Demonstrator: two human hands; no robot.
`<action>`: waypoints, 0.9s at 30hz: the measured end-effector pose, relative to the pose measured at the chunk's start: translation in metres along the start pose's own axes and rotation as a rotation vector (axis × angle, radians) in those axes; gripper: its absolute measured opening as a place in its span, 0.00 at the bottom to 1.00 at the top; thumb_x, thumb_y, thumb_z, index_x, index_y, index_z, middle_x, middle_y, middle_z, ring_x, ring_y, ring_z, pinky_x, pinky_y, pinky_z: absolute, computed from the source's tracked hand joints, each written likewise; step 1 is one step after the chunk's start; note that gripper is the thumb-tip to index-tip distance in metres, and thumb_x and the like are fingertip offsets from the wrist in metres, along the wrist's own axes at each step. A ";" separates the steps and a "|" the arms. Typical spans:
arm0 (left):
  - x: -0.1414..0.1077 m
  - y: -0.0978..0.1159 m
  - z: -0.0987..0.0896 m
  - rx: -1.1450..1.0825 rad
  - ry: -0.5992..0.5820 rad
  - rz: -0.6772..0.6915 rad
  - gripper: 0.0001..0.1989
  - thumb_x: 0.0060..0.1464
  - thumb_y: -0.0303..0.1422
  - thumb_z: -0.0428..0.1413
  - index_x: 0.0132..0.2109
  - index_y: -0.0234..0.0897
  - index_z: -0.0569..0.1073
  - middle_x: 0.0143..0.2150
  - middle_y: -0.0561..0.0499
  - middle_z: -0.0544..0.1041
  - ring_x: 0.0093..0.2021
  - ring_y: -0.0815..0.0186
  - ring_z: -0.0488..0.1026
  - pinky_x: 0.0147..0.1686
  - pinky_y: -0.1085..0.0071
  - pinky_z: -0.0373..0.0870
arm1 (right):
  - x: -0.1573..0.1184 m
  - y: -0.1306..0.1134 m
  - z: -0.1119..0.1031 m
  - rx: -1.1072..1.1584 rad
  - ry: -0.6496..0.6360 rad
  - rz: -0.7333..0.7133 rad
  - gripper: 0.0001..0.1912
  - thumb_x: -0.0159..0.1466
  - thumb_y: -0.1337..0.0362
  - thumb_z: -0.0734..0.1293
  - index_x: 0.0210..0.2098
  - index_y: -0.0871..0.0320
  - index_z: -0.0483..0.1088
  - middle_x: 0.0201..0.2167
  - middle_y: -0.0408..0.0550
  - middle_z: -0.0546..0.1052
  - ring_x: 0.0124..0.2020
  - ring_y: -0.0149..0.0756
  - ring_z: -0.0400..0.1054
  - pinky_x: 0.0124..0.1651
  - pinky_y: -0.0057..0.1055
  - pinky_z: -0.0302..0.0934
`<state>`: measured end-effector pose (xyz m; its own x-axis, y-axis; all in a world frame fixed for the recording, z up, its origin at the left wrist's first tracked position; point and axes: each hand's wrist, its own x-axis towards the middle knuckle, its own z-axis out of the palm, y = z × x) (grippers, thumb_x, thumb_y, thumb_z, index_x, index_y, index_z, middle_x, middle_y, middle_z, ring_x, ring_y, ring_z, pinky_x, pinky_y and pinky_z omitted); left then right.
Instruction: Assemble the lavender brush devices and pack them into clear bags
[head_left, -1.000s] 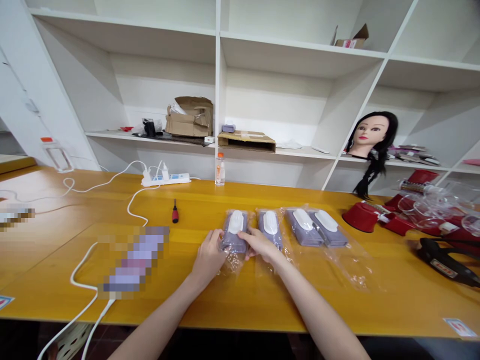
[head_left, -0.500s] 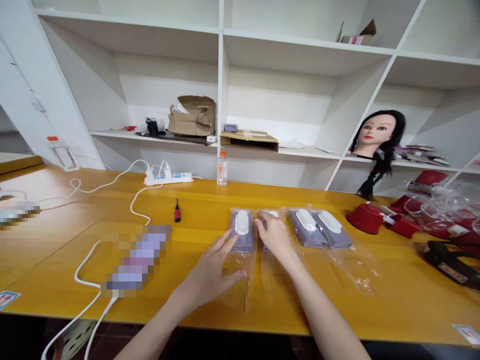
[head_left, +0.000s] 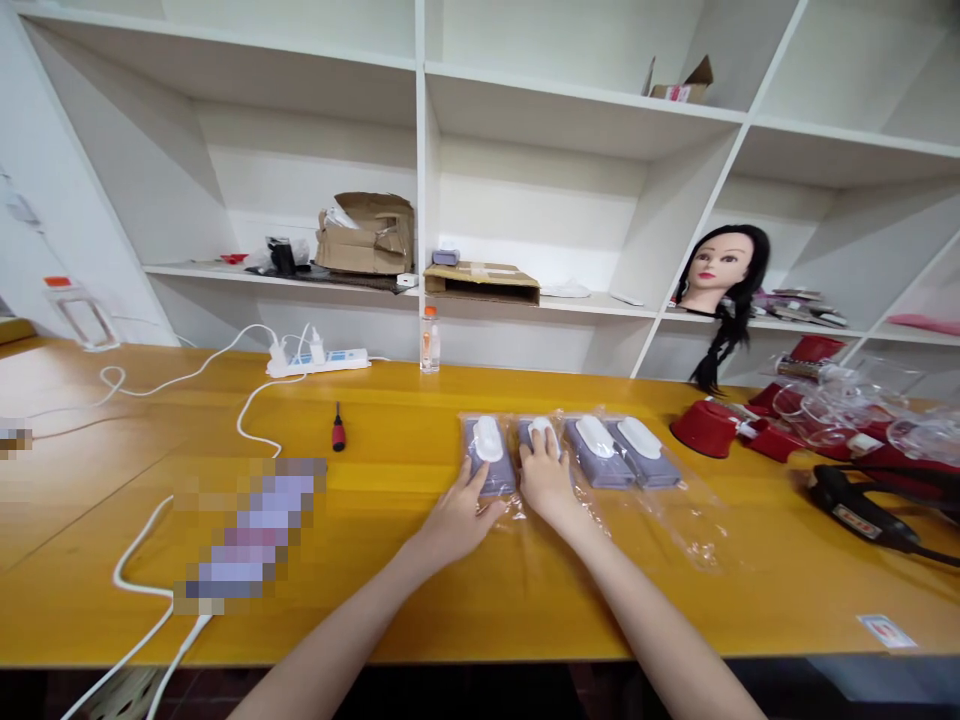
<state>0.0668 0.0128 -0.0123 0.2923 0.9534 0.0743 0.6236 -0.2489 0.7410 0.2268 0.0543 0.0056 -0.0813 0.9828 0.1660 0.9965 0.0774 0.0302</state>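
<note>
Head view: the first bagged pack (head_left: 487, 470) now has your left hand (head_left: 466, 520) moved down to its lower edge, grip open, fingers spread and resting on the plastic. Your right hand (head_left: 546, 480) sits on the second pack (head_left: 537, 436), fingers over its white cap; you cannot tell whether that grip is clamped. Both packs lie flat on the worktop (head_left: 112, 500), two more packs (head_left: 619, 452) at 3 o'clock, a screwdriver (head_left: 339, 428) at 9 o'clock.
</note>
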 end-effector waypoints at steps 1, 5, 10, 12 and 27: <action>0.002 0.001 0.000 -0.051 -0.021 0.010 0.37 0.53 0.48 0.47 0.65 0.35 0.49 0.68 0.39 0.40 0.66 0.50 0.44 0.60 0.55 0.45 | 0.001 0.002 0.000 -0.004 0.010 0.007 0.21 0.60 0.74 0.53 0.51 0.65 0.64 0.63 0.63 0.49 0.65 0.57 0.33 0.56 0.61 0.41; -0.005 0.006 -0.009 -0.216 -0.031 -0.005 0.37 0.52 0.54 0.44 0.65 0.43 0.48 0.68 0.48 0.35 0.67 0.54 0.35 0.62 0.54 0.38 | 0.005 0.008 -0.002 0.001 0.047 0.014 0.21 0.61 0.73 0.51 0.50 0.63 0.65 0.64 0.60 0.51 0.65 0.57 0.33 0.54 0.67 0.38; -0.037 0.003 -0.022 -0.206 0.132 0.048 0.32 0.57 0.50 0.40 0.64 0.39 0.53 0.68 0.48 0.45 0.67 0.61 0.39 0.63 0.59 0.37 | 0.003 0.007 -0.004 0.037 0.109 -0.017 0.21 0.64 0.69 0.50 0.53 0.60 0.63 0.64 0.56 0.52 0.65 0.57 0.36 0.55 0.67 0.40; -0.046 0.000 -0.024 -0.186 0.168 0.047 0.31 0.57 0.49 0.40 0.63 0.38 0.56 0.67 0.47 0.48 0.67 0.62 0.42 0.63 0.60 0.39 | 0.001 0.005 -0.005 0.049 0.126 -0.025 0.21 0.64 0.68 0.50 0.54 0.60 0.63 0.63 0.56 0.53 0.65 0.58 0.37 0.55 0.66 0.41; -0.053 -0.019 -0.033 -0.018 0.326 0.241 0.21 0.58 0.40 0.45 0.56 0.41 0.66 0.58 0.47 0.67 0.59 0.61 0.62 0.58 0.57 0.57 | -0.036 0.012 -0.024 0.361 0.426 -0.393 0.17 0.65 0.66 0.55 0.50 0.58 0.66 0.54 0.56 0.67 0.57 0.44 0.58 0.57 0.48 0.55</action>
<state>0.0158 -0.0271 -0.0087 0.1814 0.8728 0.4531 0.5516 -0.4718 0.6879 0.2414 0.0161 0.0237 -0.3644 0.7240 0.5857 0.8286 0.5392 -0.1510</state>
